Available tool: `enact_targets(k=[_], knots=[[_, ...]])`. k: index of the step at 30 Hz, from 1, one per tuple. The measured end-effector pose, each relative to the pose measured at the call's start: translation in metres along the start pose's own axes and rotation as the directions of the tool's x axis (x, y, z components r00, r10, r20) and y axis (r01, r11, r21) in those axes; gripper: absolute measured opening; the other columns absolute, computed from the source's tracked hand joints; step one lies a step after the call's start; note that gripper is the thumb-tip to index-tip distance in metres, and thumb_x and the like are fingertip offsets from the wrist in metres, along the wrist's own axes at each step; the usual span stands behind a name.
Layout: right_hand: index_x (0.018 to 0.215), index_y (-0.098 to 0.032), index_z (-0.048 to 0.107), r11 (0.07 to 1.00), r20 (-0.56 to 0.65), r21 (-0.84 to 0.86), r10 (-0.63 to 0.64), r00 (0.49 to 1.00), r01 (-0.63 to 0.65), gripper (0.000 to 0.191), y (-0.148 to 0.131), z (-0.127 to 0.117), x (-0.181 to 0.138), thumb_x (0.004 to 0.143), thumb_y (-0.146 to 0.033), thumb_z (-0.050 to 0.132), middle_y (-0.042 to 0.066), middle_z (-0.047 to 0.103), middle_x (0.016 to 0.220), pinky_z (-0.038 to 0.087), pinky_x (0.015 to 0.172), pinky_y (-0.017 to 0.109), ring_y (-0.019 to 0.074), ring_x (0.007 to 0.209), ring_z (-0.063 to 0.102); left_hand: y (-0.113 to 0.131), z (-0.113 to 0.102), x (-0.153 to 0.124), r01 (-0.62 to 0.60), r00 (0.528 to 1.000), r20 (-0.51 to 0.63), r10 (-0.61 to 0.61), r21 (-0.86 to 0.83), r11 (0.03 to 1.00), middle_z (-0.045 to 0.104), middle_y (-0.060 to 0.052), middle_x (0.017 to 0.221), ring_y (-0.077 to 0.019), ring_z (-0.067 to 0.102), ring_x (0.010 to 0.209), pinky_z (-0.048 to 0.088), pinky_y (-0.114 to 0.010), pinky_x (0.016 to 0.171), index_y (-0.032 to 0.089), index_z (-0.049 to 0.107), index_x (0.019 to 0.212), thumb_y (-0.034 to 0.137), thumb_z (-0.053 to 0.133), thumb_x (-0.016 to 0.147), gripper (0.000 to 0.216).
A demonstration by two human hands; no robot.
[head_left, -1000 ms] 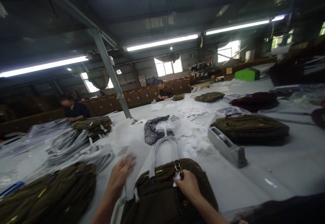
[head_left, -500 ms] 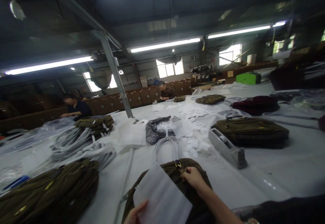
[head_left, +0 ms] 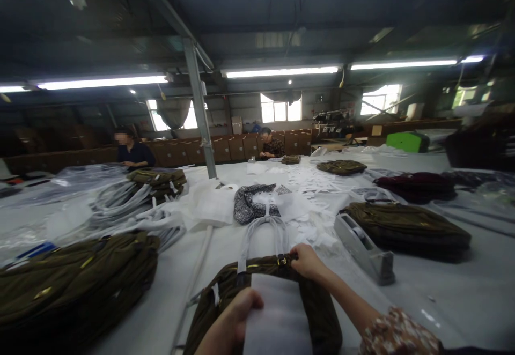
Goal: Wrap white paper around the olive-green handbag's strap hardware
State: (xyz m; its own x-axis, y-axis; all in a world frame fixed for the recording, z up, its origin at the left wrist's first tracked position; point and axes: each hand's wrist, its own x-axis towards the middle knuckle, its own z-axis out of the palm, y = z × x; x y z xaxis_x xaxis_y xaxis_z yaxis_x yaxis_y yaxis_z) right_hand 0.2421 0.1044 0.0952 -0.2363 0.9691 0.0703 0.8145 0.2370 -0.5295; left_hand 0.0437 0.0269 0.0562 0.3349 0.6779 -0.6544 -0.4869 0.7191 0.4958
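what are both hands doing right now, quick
Left hand: closed on the white sheet, over the olive bag.
Right hand: closed on the olive bag near its top edge; exact part pinched unclear.

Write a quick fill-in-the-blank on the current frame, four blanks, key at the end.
1. The left hand holds a sheet coloured ____.
2. In view, the right hand is at the bag, on the ____ side of its gold buckle.
3. The bright box in the background is ____.
4. Beyond the bags, ____ other people are visible.

Missing words: white; right; green; two.
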Motion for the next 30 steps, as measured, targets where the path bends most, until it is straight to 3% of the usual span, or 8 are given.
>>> enact_targets(k=[3,8,15,22,26,30], knots=[[0.071,-0.014,0.07,0.99,0.026,-0.119,-0.074,0.997,0.076,0.02,-0.011,-0.008,0.005,0.065,-0.006,0.052,0.007,0.068,0.071,0.033,0.058,0.021,0.0167,0.071,0.059,0.001,0.02,0.013,0.073,0.997,0.036,-0.072,-0.019,0.997,0.066,-0.014,0.062,-0.0312,0.063,0.055,0.052,-0.045,0.063,0.003,0.052,0.094,0.008,0.046,0.046,0.049],[0.077,-0.014,0.068,0.937,0.071,-0.288,-0.188,0.98,0.2,0.022,-0.024,-0.007,0.0,0.072,-0.005,0.049,0.01,0.067,0.084,0.036,0.067,0.024,0.0206,0.082,0.06,0.001,0.037,0.029,0.067,0.991,0.124,-0.054,-0.108,0.992,0.069,-0.014,0.079,-0.0311,0.066,0.069,0.049,-0.048,0.077,0.006,0.052,0.1,0.008,0.044,0.044,0.056],[0.097,-0.017,0.061,0.879,0.107,-0.382,-0.266,0.958,0.287,0.035,-0.025,0.011,-0.026,0.076,0.001,0.04,0.008,0.063,0.093,0.037,0.064,0.023,0.0189,0.08,0.061,-0.01,0.026,0.025,0.047,0.969,0.245,0.018,-0.26,0.965,0.068,-0.017,0.084,-0.0314,0.066,0.079,0.048,-0.045,0.081,0.003,0.052,0.104,0.012,0.045,0.05,0.054],[0.086,-0.02,0.062,0.89,0.086,-0.395,-0.211,0.974,0.228,0.03,-0.016,-0.002,-0.013,0.078,-0.003,0.039,0.004,0.062,0.083,0.035,0.063,0.022,0.0162,0.077,0.061,-0.007,0.021,0.03,0.144,0.928,0.372,0.001,-0.363,0.92,0.068,-0.016,0.089,-0.0297,0.065,0.083,0.046,-0.043,0.084,0.001,0.05,0.11,0.01,0.045,0.053,0.058],[0.084,-0.018,0.064,0.888,0.106,-0.402,-0.195,0.975,0.222,0.027,-0.018,-0.006,-0.004,0.076,-0.004,0.042,0.005,0.064,0.085,0.035,0.065,0.023,0.0175,0.082,0.061,-0.011,0.021,0.043,0.118,0.908,0.419,0.026,-0.314,0.942,0.069,-0.016,0.086,-0.029,0.066,0.081,0.047,-0.039,0.082,0.001,0.054,0.107,0.018,0.05,0.063,0.046],[0.082,-0.018,0.064,0.884,0.119,-0.411,-0.189,0.975,0.221,0.025,-0.021,-0.006,0.0,0.075,-0.005,0.044,0.005,0.064,0.084,0.034,0.064,0.022,0.0179,0.082,0.061,-0.021,0.015,0.052,0.096,0.92,0.391,-0.021,-0.174,0.98,0.069,-0.017,0.078,-0.0271,0.067,0.073,0.049,-0.035,0.079,0.0,0.059,0.101,0.031,0.053,0.075,0.04]])
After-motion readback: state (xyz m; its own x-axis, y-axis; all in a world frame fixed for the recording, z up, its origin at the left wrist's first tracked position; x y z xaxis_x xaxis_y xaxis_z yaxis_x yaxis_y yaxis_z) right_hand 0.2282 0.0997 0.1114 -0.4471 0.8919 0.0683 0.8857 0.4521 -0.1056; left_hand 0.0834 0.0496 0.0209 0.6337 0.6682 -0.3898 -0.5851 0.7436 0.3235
